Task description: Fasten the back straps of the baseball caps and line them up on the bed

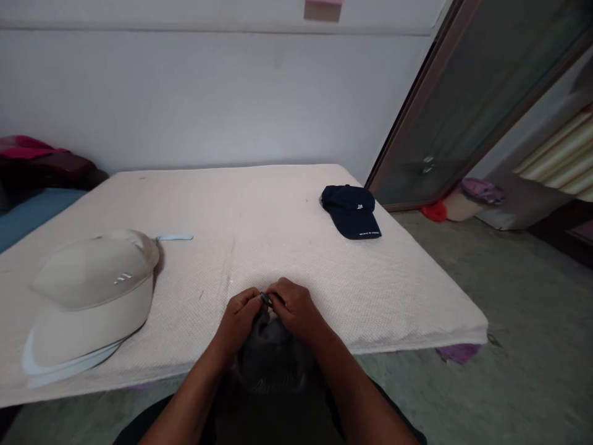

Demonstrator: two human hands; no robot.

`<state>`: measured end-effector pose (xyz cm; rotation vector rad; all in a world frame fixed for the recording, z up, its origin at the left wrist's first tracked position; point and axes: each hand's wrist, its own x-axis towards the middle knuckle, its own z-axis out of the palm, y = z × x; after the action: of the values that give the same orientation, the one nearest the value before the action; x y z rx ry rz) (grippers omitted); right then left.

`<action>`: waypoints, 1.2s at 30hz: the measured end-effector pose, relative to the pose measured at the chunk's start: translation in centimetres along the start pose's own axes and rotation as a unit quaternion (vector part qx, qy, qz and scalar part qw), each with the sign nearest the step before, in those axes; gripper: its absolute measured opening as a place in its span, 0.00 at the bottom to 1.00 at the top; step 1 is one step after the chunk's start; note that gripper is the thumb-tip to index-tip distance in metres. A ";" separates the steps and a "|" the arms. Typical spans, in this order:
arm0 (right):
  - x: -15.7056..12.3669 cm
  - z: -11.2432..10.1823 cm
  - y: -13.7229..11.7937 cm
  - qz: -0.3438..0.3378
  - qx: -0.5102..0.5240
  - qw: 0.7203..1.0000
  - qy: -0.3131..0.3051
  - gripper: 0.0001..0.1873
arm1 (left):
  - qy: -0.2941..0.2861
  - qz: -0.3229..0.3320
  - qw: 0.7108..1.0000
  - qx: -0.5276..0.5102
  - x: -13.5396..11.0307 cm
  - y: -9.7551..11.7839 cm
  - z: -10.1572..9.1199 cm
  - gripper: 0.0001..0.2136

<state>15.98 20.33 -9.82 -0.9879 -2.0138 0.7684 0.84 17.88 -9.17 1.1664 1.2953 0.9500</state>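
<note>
Both my hands meet at the near edge of a cream mattress (259, 210). My left hand (239, 316) and my right hand (296, 309) are closed in a pinch on the strap buckle of a dark grey cap (271, 352) that lies below them, mostly hidden between my forearms. A stack of beige caps (88, 296) rests at the left of the mattress. At the far right lies a navy cap (353, 210) with a small white logo.
A light blue strip (175, 237) lies beside the beige caps. Red and dark cloth (41, 162) is piled at the far left. A glass door (463, 105) leans at the right, above a grey concrete floor (509, 296).
</note>
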 end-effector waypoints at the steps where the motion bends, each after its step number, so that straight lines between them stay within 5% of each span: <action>1: 0.0 0.1 0.0 0.009 0.007 1.000 0.007 0.07 | -0.001 -0.003 1.000 -0.002 0.0 0.1 0.0 0.08; 13: -0.1 1.2 0.1 0.130 0.161 0.978 0.033 0.06 | 0.003 -0.016 1.000 -0.022 0.2 0.2 0.0 0.09; 26: -0.5 0.0 -0.4 0.034 0.060 0.997 -0.028 0.06 | -0.049 -0.045 0.998 -0.001 0.0 0.1 -0.5 0.08; 36: -0.3 1.1 0.5 0.176 0.189 0.966 0.025 0.02 | -0.033 -0.044 0.998 -0.022 -0.2 0.6 0.3 0.08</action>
<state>15.39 20.20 -10.92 -1.1317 -1.5812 1.2523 1.15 17.73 -8.52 1.0895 1.2556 0.8644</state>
